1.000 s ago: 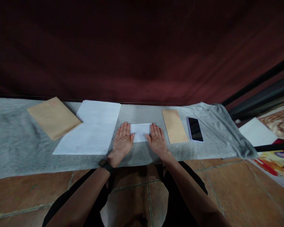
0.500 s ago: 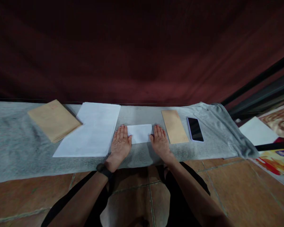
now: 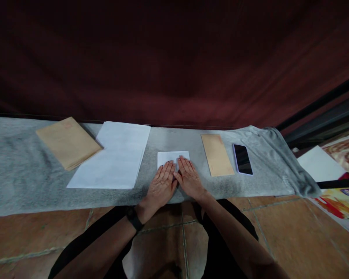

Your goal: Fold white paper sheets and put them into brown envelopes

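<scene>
A small white folded paper (image 3: 173, 155) lies on the grey cloth in front of me, its near part covered by my hands. My left hand (image 3: 162, 182) rests flat on its left part, fingers stretched out and pointing away from me. Beside it, my right hand (image 3: 189, 179) lies flat on the right part, fingers also extended. The two hands nearly meet at the thumbs. To the left is a stack of white paper sheets (image 3: 113, 159). A single brown envelope (image 3: 217, 155) lies to the right of my right hand.
A pile of brown envelopes (image 3: 68, 143) overlaps the white sheets' left corner. A phone (image 3: 242, 159) with a pale purple case lies right of the single envelope. The grey cloth (image 3: 14, 166) covers the long bench, with a dark red curtain (image 3: 174, 77) behind.
Both hands have moved inward from the sides of the folded paper onto its near part, and now lie close together. The view has shifted slightly.
</scene>
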Motion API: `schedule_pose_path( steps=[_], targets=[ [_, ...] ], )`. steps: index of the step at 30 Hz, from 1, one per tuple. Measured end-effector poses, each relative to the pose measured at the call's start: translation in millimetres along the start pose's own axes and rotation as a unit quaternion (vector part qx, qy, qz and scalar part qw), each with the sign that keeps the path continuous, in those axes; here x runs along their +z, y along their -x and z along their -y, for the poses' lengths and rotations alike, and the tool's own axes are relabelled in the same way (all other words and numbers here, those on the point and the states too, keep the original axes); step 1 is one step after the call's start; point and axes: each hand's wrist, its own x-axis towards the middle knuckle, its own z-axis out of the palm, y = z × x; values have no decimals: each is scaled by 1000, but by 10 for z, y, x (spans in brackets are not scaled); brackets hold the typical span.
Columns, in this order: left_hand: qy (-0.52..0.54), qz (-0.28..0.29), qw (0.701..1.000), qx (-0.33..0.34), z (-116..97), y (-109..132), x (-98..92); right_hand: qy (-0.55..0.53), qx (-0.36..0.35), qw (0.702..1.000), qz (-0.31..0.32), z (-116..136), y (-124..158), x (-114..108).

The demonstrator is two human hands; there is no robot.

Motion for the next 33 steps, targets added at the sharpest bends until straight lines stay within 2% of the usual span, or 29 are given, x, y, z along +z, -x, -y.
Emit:
schedule_pose_path(
  steps=[6, 16, 27, 33],
  targets=[
    [6, 24, 999, -45, 112, 5, -123, 25, 11, 1000, -13, -102, 41, 6],
    [-12, 46, 997, -62, 99, 38, -174, 43, 10, 999, -26, -240, 98, -6],
    [7, 33, 997, -74, 188, 87, -169, 53, 25, 998, -37, -281, 117, -17],
    [18, 26, 996, -87, 169, 71, -153, 31, 21, 999, -25, -209, 77, -60]
  ],
)
